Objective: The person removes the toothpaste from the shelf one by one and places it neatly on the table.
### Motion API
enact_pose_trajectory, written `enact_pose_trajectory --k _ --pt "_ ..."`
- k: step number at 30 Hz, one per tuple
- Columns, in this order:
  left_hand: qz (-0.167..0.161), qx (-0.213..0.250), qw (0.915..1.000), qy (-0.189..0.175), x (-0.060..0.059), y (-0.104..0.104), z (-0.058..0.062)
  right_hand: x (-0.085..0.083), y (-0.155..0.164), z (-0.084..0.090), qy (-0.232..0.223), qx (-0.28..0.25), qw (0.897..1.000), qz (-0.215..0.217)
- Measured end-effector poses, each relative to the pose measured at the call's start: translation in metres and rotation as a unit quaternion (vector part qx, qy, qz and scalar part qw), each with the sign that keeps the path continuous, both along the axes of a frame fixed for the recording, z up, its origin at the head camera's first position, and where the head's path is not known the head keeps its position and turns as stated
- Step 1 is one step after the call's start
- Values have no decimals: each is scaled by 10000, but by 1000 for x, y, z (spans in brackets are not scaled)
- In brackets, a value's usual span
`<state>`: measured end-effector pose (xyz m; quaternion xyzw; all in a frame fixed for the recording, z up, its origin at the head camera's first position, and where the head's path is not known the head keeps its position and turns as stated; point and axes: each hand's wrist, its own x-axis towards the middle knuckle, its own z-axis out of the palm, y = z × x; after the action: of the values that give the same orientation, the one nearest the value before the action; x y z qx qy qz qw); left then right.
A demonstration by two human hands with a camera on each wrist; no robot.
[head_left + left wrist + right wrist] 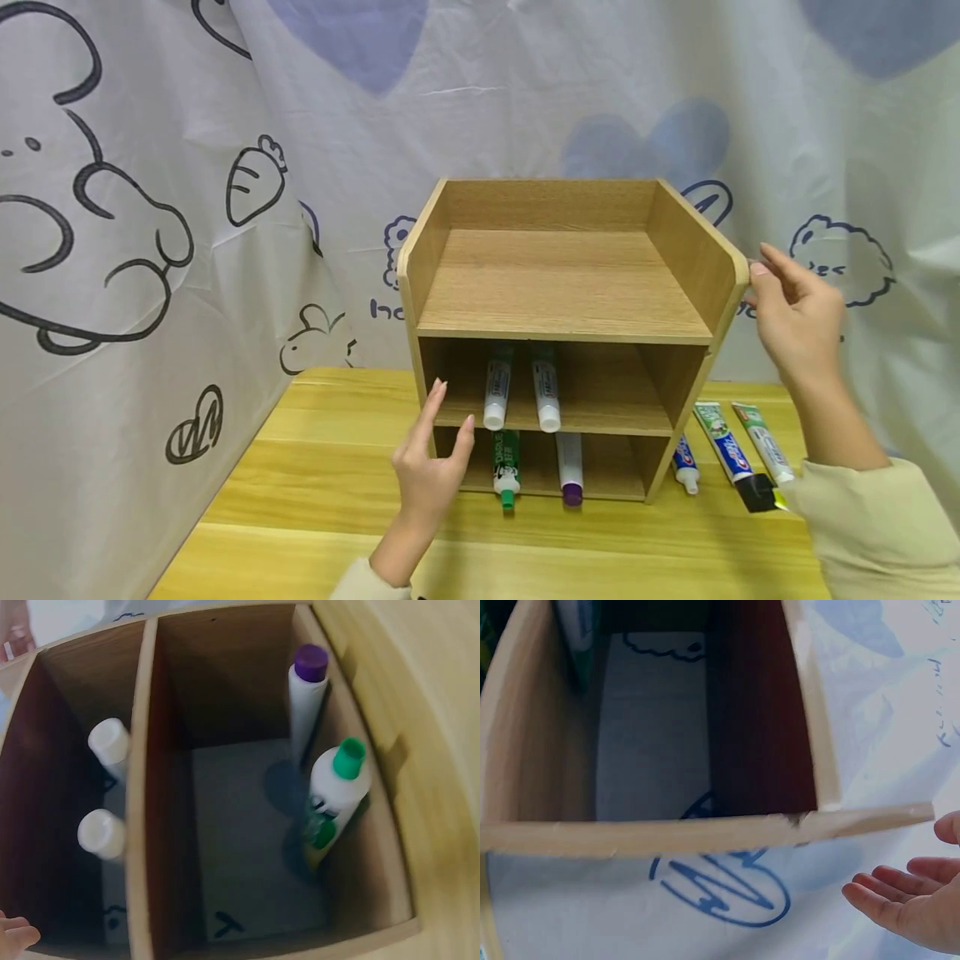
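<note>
- Shelf unit (558, 287) of light wood stands upright on the yellow tabletop (315, 492), in front of a white curtain (135, 250) printed with cartoon drawings.
- The shelf unit has an open tray on top and two open compartments below, one above the other.
- My left hand (433, 462) is raised at the lower left front corner of the shelf unit, fingers straight and relaxed, holding nothing. The fingertips are at the left front edge; I cannot tell whether they touch the wood.
- My right hand (797, 312) is up by the top right front corner of the shelf unit, fingers loosely bent, with the thumb touching or almost touching the rounded corner. It grips nothing.
- In the upper compartment, two tubes with white caps (497, 392) lie side by side, caps pointing toward me.
- In the lower compartment, a tube with a green cap (507, 468) and a tube with a purple cap (571, 468) lie side by side, their caps sticking out just past the front edge.
- On the tabletop just right of the shelf unit, three more toothpaste tubes (726, 446) lie next to each other.
- My pale sleeve (873, 533) shows at the lower right.
</note>
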<state>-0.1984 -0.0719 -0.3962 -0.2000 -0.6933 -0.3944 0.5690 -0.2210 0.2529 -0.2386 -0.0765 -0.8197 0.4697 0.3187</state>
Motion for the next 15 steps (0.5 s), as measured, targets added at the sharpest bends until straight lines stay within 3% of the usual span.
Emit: enact_pose_trajectory --k 6,15 --pt "-188 108 9985 -503 0 11 -18 0 -14 10 61 63 9998 -156" --pt "7 54 9961 -876 -4 26 -33 -2 -30 12 425 -10 9987 -270"
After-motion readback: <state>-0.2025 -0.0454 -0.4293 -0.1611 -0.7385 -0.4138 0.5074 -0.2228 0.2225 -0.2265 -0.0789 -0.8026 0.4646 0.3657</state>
